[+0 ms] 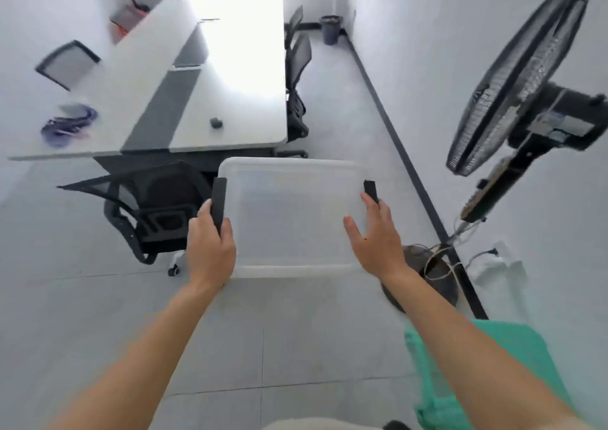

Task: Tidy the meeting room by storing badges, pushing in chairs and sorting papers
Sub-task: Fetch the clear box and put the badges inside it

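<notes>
Left hand (210, 242) and right hand (375, 235), arms outstretched, each clasp one end of the translucent storage box (292, 219) beside its black latches, long axis crosswise, while the blue-lanyard badges (69, 122) lie ahead-left on the desk (230, 68), nearer the left hand.

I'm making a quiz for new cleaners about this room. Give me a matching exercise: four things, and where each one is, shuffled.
1. clear box
2. badge lanyards
3. waste bin
4. standing fan

A. far corner of the room
B. beside the right wall
C. held by the left hand and right hand
D. near left part of the table

Pairs: 1-C, 2-D, 3-A, 4-B
</notes>
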The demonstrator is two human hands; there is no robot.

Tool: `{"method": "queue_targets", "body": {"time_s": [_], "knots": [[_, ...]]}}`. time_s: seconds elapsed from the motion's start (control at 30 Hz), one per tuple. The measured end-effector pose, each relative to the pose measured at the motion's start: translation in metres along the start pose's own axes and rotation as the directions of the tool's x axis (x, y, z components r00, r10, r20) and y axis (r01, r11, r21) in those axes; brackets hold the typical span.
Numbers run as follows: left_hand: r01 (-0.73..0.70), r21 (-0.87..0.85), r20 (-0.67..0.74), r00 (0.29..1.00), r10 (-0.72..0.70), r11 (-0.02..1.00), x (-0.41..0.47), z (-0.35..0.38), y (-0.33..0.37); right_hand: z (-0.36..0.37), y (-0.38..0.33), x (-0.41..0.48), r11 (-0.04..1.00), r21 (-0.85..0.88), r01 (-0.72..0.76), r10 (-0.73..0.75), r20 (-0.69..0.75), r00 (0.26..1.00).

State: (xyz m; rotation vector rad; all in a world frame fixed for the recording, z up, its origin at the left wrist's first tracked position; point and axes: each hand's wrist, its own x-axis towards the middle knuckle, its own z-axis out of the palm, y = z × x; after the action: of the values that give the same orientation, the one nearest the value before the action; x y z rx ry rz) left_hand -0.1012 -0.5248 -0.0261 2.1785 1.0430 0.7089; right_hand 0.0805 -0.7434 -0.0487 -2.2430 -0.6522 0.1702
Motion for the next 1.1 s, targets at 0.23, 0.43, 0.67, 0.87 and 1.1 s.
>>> {"method": "queue_targets", "body": {"time_s": [0.23, 0.43, 0.67, 0.87, 1.1], "knots": [[0.082, -0.026, -0.29, 0.953, -0.086, 0.996, 0.051, -0.114, -0.06, 0.076, -0.136, 0.049, 0.967, 0.081, 0.242, -0.243, 0.009, 0.97], [0.123, -0.045, -0.363, 0.923, -0.13, 0.991, 0.105, -0.142, -0.105, 0.153, -0.18, 0.101, 0.953, 0.144, 0.267, -0.279, 0.072, 0.958], [0.225, -0.021, -0.431, 0.877, -0.212, 0.974, 0.234, -0.164, -0.152, 0.253, -0.252, 0.219, 0.939, 0.218, 0.268, -0.305, 0.163, 0.938], [0.285, -0.028, -0.497, 0.828, -0.261, 0.958, 0.329, -0.202, -0.194, 0.314, -0.337, 0.301, 0.921, 0.218, 0.324, -0.371, 0.226, 0.901], [0.354, -0.064, -0.567, 0.756, -0.326, 0.933, 0.394, -0.265, -0.286, 0.424, -0.437, 0.338, 0.891, 0.212, 0.402, -0.451, 0.297, 0.842]]}}
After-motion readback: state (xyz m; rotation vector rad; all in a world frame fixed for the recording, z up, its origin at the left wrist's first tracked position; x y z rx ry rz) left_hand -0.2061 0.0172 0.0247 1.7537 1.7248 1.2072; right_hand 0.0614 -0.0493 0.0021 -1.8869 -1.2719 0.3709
